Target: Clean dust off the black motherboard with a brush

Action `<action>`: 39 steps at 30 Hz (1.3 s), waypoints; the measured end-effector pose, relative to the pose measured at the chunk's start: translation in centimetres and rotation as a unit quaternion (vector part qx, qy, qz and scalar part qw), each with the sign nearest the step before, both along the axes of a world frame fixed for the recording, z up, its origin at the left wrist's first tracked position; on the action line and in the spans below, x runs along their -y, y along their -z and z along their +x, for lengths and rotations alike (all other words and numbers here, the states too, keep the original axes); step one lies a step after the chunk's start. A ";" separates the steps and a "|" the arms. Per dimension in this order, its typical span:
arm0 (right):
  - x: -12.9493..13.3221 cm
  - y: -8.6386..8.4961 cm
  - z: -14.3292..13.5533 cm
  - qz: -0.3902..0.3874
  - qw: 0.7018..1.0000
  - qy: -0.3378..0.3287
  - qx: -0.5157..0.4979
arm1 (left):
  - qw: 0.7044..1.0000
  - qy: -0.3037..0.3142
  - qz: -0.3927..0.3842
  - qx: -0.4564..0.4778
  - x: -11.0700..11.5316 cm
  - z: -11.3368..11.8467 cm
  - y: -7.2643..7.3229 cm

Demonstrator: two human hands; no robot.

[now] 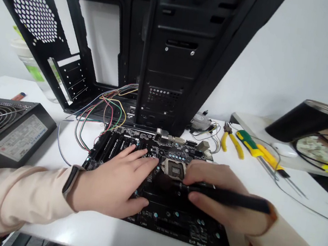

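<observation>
A black motherboard [168, 225] lies flat on the white table, its CPU socket [175, 169] near the middle. My left hand [122, 180] rests on the board's left part, fingers spread, holding nothing. In my right hand [218, 191] is a black brush [232, 198], gripped between thumb and fingers. Its dark, blurred tip reaches the board just below the socket. Thin coloured wires [114, 108] run from the case to the board's left edge.
An open black computer case [172, 67] stands behind the board. At left sits a power supply [12, 134]. Pliers [232, 140], a green-yellow screwdriver [249, 145], a yellow-handled tool [269, 158], a CPU cooler [200, 122] and a black cylinder [301, 120] are on the right.
</observation>
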State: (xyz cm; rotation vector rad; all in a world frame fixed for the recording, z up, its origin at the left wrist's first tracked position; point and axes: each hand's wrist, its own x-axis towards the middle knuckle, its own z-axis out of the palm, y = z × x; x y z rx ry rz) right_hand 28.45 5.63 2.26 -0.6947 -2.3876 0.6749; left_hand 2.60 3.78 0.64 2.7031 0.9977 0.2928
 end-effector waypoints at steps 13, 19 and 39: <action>-0.5 1.2 -0.5 -0.012 1.000 0.003 -0.021 | 1.000 -0.004 -0.002 -0.001 0.1 0.0 -0.1; -0.8 0.5 -0.7 0.042 0.996 0.080 -0.012 | 1.000 -0.005 0.001 0.013 0.2 -0.1 0.2; -0.7 2.1 -0.9 0.103 0.988 0.115 -0.024 | 0.995 0.036 0.079 0.042 0.4 -0.3 0.0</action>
